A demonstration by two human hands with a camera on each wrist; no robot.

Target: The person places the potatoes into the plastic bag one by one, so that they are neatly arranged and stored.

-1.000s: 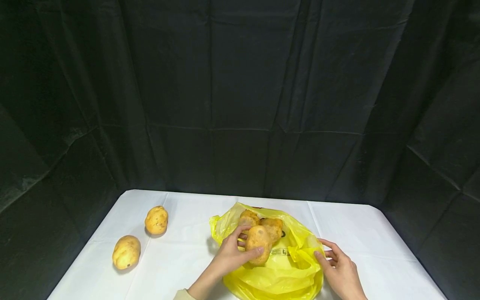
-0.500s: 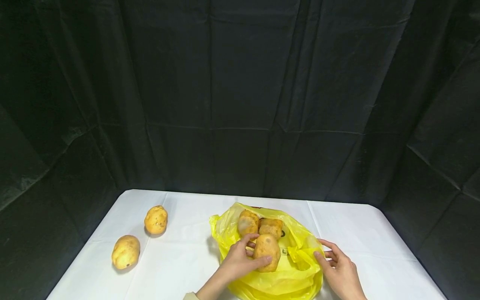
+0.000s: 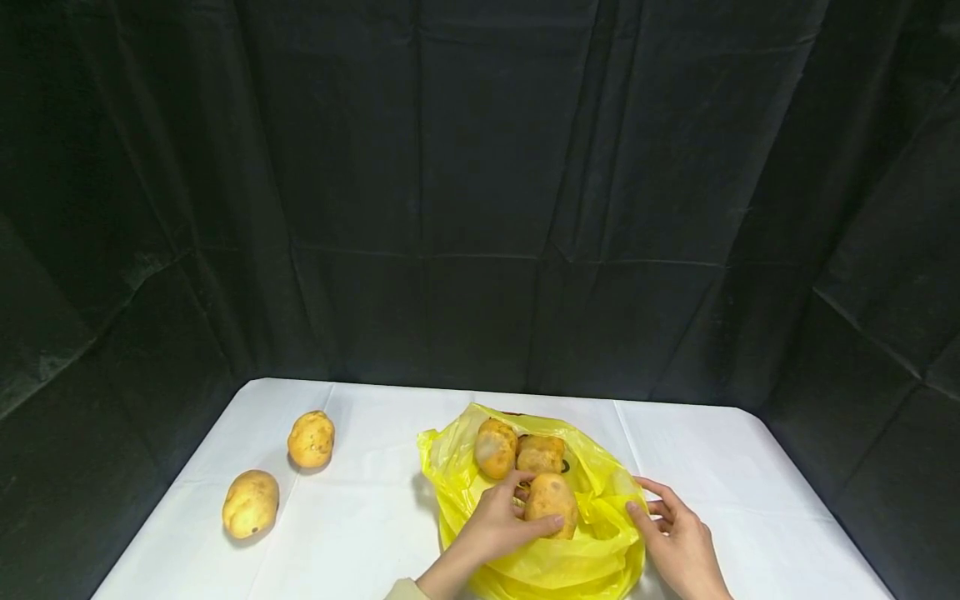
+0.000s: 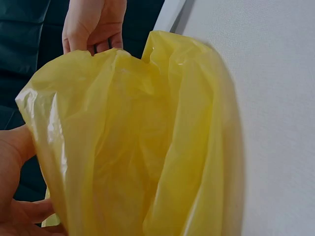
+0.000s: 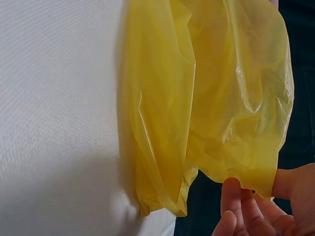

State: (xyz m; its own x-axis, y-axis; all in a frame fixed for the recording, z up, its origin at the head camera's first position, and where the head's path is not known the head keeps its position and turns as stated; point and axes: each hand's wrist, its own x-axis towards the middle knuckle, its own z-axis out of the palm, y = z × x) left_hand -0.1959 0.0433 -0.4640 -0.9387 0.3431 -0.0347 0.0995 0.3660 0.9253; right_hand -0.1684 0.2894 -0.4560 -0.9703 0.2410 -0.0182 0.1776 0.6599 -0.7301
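Observation:
In the head view my left hand (image 3: pixel 497 518) grips a potato (image 3: pixel 552 505) over the mouth of a yellow plastic bag (image 3: pixel 555 575). Two more potatoes lie inside the bag toward its far side, one potato (image 3: pixel 496 448) on the left and another potato (image 3: pixel 541 453) beside it. My right hand (image 3: pixel 678 537) pinches the bag's right rim between thumb and fingers. The left wrist view shows the bag's side (image 4: pixel 133 137) hiding the held potato and part of my left hand (image 4: pixel 19 182). In the right wrist view my right hand (image 5: pixel 275 206) holds the bag's edge.
Two potatoes rest on the white-covered table (image 3: pixel 360 517) at the left: a farther potato (image 3: pixel 311 439) and a nearer potato (image 3: pixel 251 504). Black cloth (image 3: pixel 480 200) hangs behind the table and along both sides.
My left hand has carried the held potato right and slightly nearer across the bag's opening, uncovering more of the two potatoes inside. My right hand stays at the rim.

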